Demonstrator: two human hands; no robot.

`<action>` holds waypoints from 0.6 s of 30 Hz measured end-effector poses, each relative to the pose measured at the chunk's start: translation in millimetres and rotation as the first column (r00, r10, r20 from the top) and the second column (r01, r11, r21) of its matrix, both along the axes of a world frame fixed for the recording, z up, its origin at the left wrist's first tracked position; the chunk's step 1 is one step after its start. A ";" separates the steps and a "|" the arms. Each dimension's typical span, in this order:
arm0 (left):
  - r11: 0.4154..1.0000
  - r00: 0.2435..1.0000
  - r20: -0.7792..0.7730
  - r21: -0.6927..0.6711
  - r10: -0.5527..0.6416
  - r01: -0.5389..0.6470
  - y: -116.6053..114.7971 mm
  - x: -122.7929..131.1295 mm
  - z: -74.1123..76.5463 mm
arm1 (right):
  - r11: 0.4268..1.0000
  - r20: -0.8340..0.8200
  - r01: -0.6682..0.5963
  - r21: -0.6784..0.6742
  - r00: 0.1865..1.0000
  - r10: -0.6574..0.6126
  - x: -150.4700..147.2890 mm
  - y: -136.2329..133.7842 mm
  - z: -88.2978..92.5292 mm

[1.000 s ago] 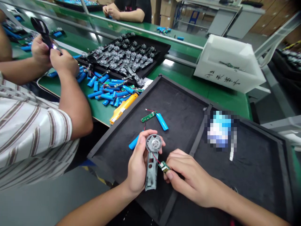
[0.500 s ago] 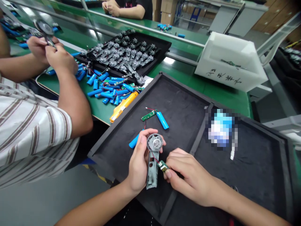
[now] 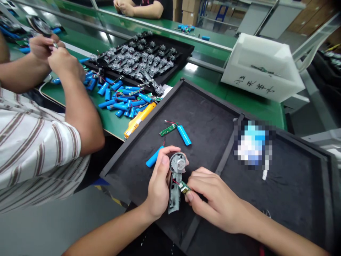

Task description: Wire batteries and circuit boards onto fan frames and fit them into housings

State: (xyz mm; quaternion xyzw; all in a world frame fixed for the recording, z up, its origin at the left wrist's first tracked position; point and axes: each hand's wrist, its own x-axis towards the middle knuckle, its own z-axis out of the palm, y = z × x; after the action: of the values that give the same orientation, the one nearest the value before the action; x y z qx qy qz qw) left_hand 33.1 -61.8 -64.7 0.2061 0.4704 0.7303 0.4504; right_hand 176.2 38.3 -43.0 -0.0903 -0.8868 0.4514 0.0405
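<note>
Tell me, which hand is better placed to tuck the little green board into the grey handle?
Probably the right hand: its fingertips pinch the green board right beside the grey handle. The left hand is busy gripping that handle.

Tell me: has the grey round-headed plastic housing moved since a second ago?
Yes: the grey round-headed plastic housing has twisted more edge-on in the left hand, yet stays beside the loose blue cylindrical battery.
</note>
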 end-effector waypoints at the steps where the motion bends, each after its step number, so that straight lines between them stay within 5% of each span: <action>1: 1.000 1.000 0.008 -0.004 0.004 -0.004 0.2 -0.1 0.1 | 1.000 -0.005 -0.003 -0.005 1.000 0.003 0.4 0.4 -0.4; 18: 1.000 1.000 0.015 0.013 0.011 -0.012 -0.8 -0.3 -3.0 | 1.000 -0.046 -0.009 -0.008 0.999 0.009 0.9 0.2 -3.3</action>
State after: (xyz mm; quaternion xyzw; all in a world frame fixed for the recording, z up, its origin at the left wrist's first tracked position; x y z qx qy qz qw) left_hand 32.7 -62.6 -67.7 0.2009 0.4636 0.7374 0.4482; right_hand 177.1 38.5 -46.3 -0.0762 -0.8843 0.4570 0.0585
